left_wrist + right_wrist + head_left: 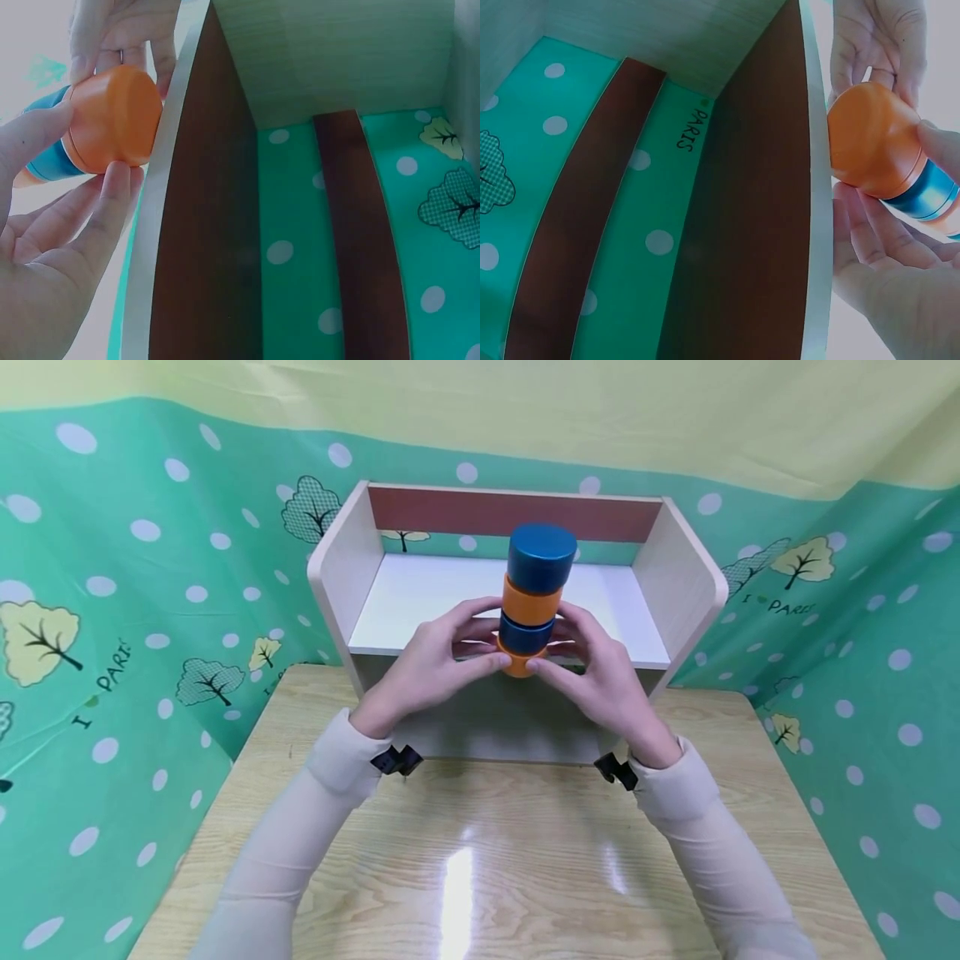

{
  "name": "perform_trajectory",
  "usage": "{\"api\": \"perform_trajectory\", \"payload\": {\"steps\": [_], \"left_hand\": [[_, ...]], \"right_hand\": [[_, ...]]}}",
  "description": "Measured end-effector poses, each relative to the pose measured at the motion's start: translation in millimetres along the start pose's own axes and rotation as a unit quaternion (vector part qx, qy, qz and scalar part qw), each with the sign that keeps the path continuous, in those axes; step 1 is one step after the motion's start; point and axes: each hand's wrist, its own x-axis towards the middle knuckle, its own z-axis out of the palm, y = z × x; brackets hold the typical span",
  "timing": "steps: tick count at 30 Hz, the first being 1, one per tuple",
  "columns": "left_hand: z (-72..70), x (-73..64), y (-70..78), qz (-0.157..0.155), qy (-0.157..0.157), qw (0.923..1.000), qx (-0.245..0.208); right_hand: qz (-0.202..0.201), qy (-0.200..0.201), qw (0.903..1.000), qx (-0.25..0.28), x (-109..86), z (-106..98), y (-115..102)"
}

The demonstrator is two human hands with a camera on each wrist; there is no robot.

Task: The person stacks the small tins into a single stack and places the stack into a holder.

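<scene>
A tall stack of round cylinders (529,607), blue over orange over blue over orange, stands upright between my two hands at the front edge of the white shelf. My left hand (442,656) grips the lower part from the left, thumb on the bottom orange cylinder (116,120). From the right, my right hand (592,668) grips the same lower part, its thumb likewise near the bottom. Both wrist views show the orange underside close to the shelf board's edge; whether it touches the board I cannot tell. The top blue cylinder (542,558) rises above the fingers.
A small two-level shelf unit (352,568) with raised side panels stands on the wooden table (525,860). Its upper board (427,597) lies behind the stack, a reddish-brown rail (517,512) at the back. Green dotted curtain (150,610) surrounds the table.
</scene>
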Motion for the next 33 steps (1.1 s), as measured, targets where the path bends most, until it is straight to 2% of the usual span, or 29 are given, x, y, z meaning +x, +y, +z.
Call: {"api": "perform_trajectory", "payload": {"steps": [16, 33], "left_hand": [[-2.4, 13.3, -8.5, 0.000, 0.002, 1.0000, -0.004], [0.4, 21.7, -7.3, -0.053, 0.036, 0.9979, 0.009]], "right_hand": [[0.037, 0.004, 0.9992, 0.015, 13.4, 0, 9], [0.068, 0.033, 0.9971, -0.006, 22.4, 2, 10]]}}
